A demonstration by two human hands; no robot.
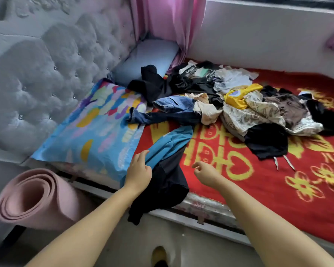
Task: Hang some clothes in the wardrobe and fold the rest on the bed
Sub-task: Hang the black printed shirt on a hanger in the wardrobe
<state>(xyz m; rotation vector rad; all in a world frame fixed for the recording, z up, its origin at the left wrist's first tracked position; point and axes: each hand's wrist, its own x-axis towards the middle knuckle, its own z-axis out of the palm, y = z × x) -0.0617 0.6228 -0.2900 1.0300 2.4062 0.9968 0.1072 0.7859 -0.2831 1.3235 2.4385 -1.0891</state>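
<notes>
Bedroom: bed (258, 191) with red-and-yellow blanket, tufted grey headboard (46, 74), patterned pillow (93, 132), rolled pink mat (33, 197) on the floor. Task looks barely started: no folded stack, no wardrobe in view, clothes pile (229, 103) a loose heap mid-bed. Blue-and-black garment (168, 166) lies crumpled at the near edge, dark part hanging over it. Left hand (138, 172) rests on its blue part, fingers fairly straight, grip not closed. Right hand (205, 173) hovers just beside it, fingers loosely curled, holding nothing.

A bedroom: bed (258, 189), padded headboard (46, 74), pillows (89, 130).
</notes>
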